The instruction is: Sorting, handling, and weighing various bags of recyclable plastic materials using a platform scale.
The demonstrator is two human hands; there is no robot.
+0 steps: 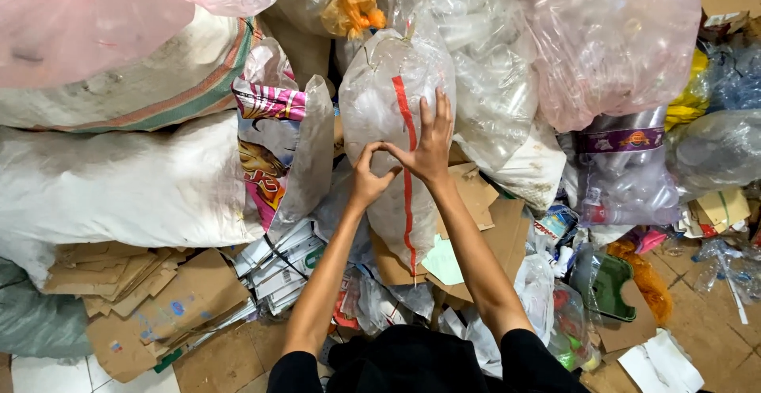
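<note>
A clear plastic bag with a red stripe, stuffed with plastic items, stands upright in the middle of the heap. My right hand lies spread on its front, thumb and forefinger pinching the plastic beside the stripe. My left hand is bunched just below and left of it, its fingers closed on the same fold of the bag. Both forearms reach up from my dark sleeves at the bottom.
Large sacks pile around: pink bags top left, a white woven sack left, clear bags of bottles right. Flattened cardboard, bundled papers and a green tray litter the floor.
</note>
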